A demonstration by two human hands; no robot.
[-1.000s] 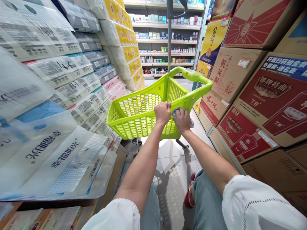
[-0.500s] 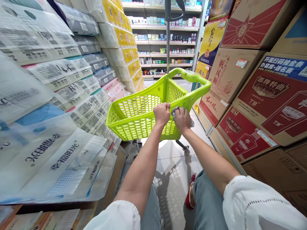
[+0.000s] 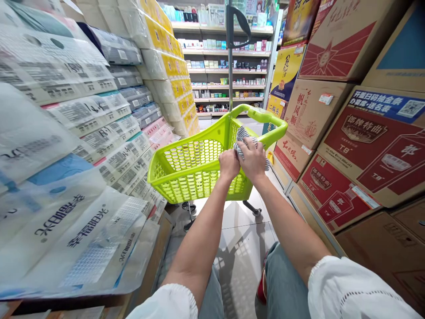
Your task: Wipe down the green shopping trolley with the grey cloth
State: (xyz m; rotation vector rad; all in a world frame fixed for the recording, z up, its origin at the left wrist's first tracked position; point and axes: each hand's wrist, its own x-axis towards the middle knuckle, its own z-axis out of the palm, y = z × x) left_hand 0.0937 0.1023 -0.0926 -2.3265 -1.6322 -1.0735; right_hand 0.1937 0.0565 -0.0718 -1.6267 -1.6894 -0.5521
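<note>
A lime-green shopping basket on wheels (image 3: 186,181) stands in the aisle ahead of me, its sides pierced with rows of holes. My left hand (image 3: 229,164) is closed over the near rim of this basket. Just to its right, my right hand (image 3: 253,159) presses a grey-and-white striped cloth (image 3: 244,135) against the rim near the handle end. Part of the cloth is hidden under the fingers. The green handle (image 3: 272,122) rises beyond my right hand. Behind the basket stands a grey pole with a dark loop grip (image 3: 238,26).
Stacked paper packs (image 3: 83,221) slope along the left, with yellow-and-white packs (image 3: 172,84) behind. Cartons (image 3: 368,137) are piled on the right. Shelves of small boxed goods (image 3: 212,64) close off the far end. Pale floor tiles (image 3: 239,217) run between.
My right hand has moved up with the cloth, from the basket's side to its rim. The left hand still grips the rim. The view has tilted up slightly.
</note>
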